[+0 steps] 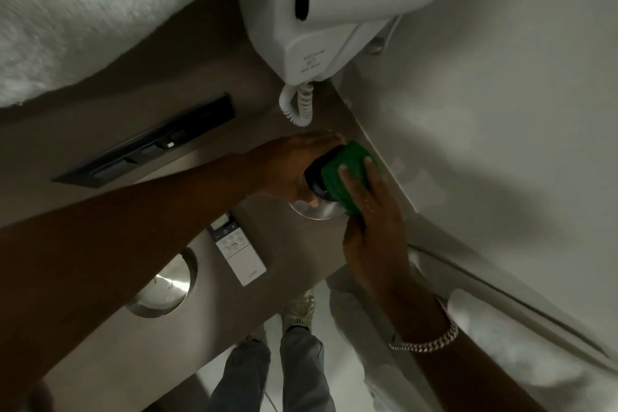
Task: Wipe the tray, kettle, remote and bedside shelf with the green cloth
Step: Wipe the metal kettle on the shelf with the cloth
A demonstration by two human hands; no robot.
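Nearest the camera, the person's jeans-clad legs and pale shoes are standing on a light floor just below the edge of the brown bedside shelf. A chain bracelet is sitting on the right wrist. On the shelf, a round steel dish, possibly the tray, is lying partly under the left forearm, and the white remote is lying flat just beside it, buttons up. Further in, the kettle is standing on the shelf near the corner by the wall; only its dark top and shiny steel body are showing. The left hand is closed around the kettle's dark top, thumb low on the steel side. The right hand is pressing the green cloth flat against the kettle's right side, fingers extended over the cloth, so both hands are together on the kettle. Beyond the hands, a dark recessed panel is set into the brown backboard, a coiled white cord is hanging down to the shelf, and a white wall-mounted handset unit is sitting above it. A white textured fabric is filling the far left
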